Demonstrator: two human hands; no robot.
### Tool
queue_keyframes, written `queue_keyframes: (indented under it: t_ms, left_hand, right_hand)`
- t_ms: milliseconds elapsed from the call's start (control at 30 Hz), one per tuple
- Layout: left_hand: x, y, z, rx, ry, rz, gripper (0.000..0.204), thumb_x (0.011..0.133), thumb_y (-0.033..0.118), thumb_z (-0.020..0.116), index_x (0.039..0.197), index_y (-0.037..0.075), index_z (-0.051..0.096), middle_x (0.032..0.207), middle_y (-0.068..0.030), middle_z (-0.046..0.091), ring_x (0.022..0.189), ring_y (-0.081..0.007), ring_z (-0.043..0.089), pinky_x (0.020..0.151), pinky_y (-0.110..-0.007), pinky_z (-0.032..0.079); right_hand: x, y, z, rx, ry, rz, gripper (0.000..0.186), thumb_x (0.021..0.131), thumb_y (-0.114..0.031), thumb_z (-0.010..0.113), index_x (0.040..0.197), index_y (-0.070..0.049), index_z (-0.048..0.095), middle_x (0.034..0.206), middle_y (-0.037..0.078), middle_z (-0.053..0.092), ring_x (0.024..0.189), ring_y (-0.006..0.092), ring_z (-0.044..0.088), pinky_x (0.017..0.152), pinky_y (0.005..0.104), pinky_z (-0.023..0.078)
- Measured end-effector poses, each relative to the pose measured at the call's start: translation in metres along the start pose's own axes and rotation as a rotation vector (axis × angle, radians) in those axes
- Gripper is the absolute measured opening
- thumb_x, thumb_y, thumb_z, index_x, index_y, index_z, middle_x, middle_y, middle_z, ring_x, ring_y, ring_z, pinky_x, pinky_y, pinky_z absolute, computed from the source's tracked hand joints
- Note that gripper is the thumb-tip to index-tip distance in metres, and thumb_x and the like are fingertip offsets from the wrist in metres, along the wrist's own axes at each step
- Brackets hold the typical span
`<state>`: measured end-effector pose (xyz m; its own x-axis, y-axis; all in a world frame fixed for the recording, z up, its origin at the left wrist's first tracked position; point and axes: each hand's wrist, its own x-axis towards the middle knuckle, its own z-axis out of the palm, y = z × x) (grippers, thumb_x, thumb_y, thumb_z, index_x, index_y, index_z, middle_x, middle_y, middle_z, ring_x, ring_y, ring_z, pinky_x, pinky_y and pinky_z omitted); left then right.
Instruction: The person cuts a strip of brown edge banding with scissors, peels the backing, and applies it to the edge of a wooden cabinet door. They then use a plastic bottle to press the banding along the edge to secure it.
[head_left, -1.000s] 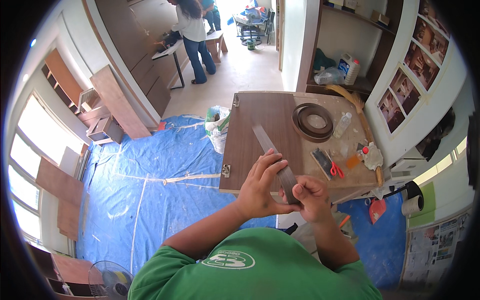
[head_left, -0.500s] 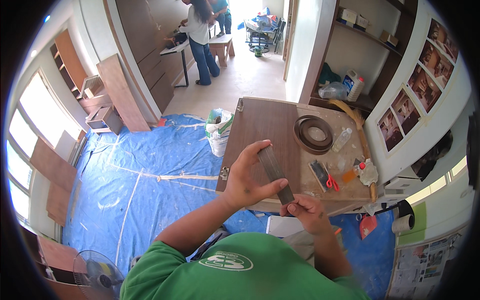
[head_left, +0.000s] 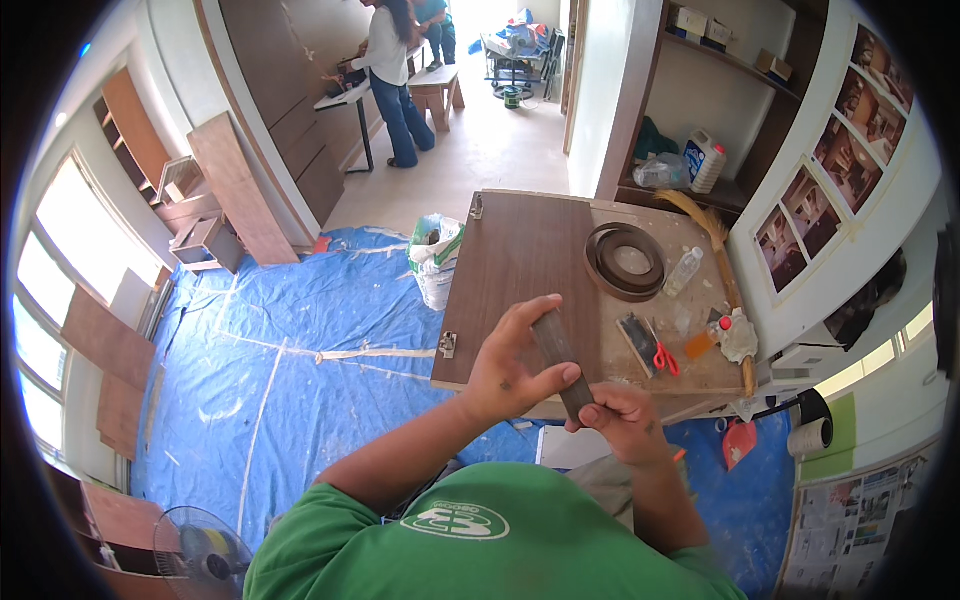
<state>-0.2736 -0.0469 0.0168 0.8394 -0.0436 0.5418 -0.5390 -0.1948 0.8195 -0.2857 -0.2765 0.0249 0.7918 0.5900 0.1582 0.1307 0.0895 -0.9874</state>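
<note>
Brown strip (head_left: 562,362), flat, narrow and straight-edged with a dull, faintly streaked face, sits between the person's two hands, in front of the chest and, in this view, across the near edge of the worktable (head_left: 710,385). Its long axis slants: the far end points away from the body and a little to the left, toward the panel, while the near end points back and to the right. The left hand (head_left: 508,368) is partly open in a wide curve, its forefinger reaching up by the far end and its thumb pressed across the face lower down. The right hand (head_left: 622,418) is closed tighter, pinching the near end between thumb and curled fingers.

Beyond them lies a smooth wood-grain panel (head_left: 535,250), rectangular, with a metal hinge (head_left: 447,345) on its left edge. Beside it, a loose round coil (head_left: 590,262) of brown banding rests on the scuffed, pale tabletop, near a clear plastic bottle (head_left: 684,271) and red-handled scissors (head_left: 665,361). Creased blue sheeting (head_left: 330,410) covers the floor to the left.
</note>
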Motion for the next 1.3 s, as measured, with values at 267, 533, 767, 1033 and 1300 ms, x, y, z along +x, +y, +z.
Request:
queue_keyframes:
  t_ms: [267, 533, 767, 1033, 1300]
  left_hand:
    - [-0.014, 0.012, 0.003, -0.068, -0.208, -0.093, 0.089, 0.087, 0.04, 0.086, 0.155, 0.0, 0.046, 0.14, -0.0241, 0.062, 0.133, -0.0331, 0.061, 0.112, -0.042, 0.045]
    - [-0.018, 0.028, 0.009, -0.117, -0.397, -0.201, 0.109, 0.08, 0.051, 0.091, 0.16, 0.002, 0.037, 0.151, -0.0266, 0.054, 0.143, -0.0388, 0.052, 0.117, -0.045, 0.041]
    - [-0.001, 0.038, 0.0, 0.522, -0.271, 0.175, 0.118, 0.078, 0.061, 0.086, 0.165, 0.002, 0.031, 0.171, -0.0276, 0.025, 0.159, -0.0493, 0.02, 0.125, -0.061, 0.024]
    - [-0.008, 0.018, -0.003, 0.255, -0.408, 0.037, 0.11, 0.09, 0.058, 0.078, 0.164, -0.006, 0.025, 0.171, -0.0276, 0.027, 0.16, -0.0424, 0.025, 0.128, -0.051, 0.023]
    - [-0.017, 0.023, -0.002, -0.039, -0.54, -0.131, 0.105, 0.095, 0.051, 0.076, 0.167, -0.002, 0.021, 0.161, -0.0279, 0.042, 0.15, -0.0364, 0.043, 0.123, -0.042, 0.034]
  right_hand:
    - [0.006, -0.007, -0.004, 0.048, -0.039, -0.126, 0.031, 0.098, -0.022, 0.077, 0.086, 0.004, 0.066, 0.08, 0.008, 0.07, 0.074, 0.0146, 0.067, 0.068, 0.0297, 0.052]
    - [0.011, -0.003, -0.016, -0.052, -0.055, -0.252, 0.037, 0.097, -0.023, 0.078, 0.078, 0.0, 0.057, 0.067, 0.001, 0.046, 0.063, 0.0116, 0.044, 0.056, 0.0315, 0.034]
    - [0.003, -0.01, -0.012, -0.162, 0.047, -0.162, 0.03, 0.1, -0.017, 0.074, 0.08, 0.001, 0.061, 0.067, 0.003, 0.049, 0.063, 0.012, 0.046, 0.057, 0.0315, 0.035]
    - [0.005, -0.018, -0.009, -0.233, 0.005, -0.213, 0.032, 0.1, -0.02, 0.074, 0.079, 0.0, 0.06, 0.068, 0.003, 0.048, 0.063, 0.0131, 0.045, 0.057, 0.0327, 0.035]
    - [0.004, -0.015, -0.01, -0.115, -0.086, -0.196, 0.038, 0.098, -0.023, 0.077, 0.076, -0.001, 0.056, 0.067, 0.002, 0.044, 0.062, 0.013, 0.042, 0.056, 0.0321, 0.034]
